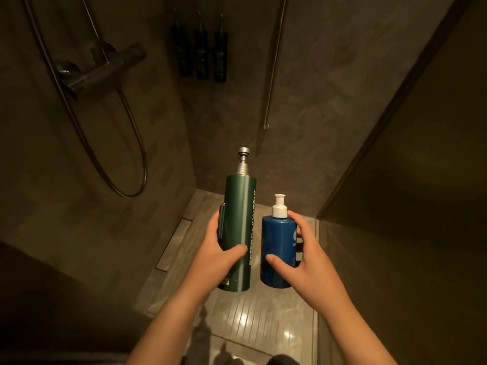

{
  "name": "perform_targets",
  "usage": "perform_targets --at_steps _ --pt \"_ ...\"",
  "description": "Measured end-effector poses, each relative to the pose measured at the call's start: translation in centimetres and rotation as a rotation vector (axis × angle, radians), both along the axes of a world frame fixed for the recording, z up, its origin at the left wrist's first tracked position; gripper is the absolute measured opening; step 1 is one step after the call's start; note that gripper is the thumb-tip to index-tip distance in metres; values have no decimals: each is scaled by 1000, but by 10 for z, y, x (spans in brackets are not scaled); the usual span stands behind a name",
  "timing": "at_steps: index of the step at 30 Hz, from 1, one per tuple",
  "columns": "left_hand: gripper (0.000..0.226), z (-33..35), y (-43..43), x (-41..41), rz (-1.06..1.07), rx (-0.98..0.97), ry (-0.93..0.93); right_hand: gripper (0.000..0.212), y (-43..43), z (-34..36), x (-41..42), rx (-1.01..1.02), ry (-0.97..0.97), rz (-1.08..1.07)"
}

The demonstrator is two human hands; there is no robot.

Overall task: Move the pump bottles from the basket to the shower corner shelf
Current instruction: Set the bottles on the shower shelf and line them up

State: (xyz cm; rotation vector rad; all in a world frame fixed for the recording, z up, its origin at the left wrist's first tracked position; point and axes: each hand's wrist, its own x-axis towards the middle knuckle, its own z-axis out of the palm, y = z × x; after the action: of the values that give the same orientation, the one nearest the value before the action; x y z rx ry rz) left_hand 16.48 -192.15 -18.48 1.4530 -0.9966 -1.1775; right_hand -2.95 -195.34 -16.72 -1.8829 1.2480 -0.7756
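Left grip wraps the green bottle mid-body; right grip clasps the blue bottle. Both seem rigid, slick.

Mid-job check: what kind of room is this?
Most likely a shower stall: a mixer bar with a looping hose, three dark bottles mounted on the wall, and a linear floor drain. The left hand holds the green bottle, the right hand the blue bottle.

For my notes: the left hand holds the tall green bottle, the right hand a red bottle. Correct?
No: the head view shows the right hand holding a blue bottle, not red. The left hand does hold the tall green bottle.
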Motion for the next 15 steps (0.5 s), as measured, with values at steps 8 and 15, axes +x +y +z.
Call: perform_targets --at_steps 8,15 --pt "81 9 -32 45 174 -40 -42 81 -68 -1 51 22 -52 103" --pt "88 14 -73 76 382 -66 -95 82 -150 -1 103 17 -69 315"
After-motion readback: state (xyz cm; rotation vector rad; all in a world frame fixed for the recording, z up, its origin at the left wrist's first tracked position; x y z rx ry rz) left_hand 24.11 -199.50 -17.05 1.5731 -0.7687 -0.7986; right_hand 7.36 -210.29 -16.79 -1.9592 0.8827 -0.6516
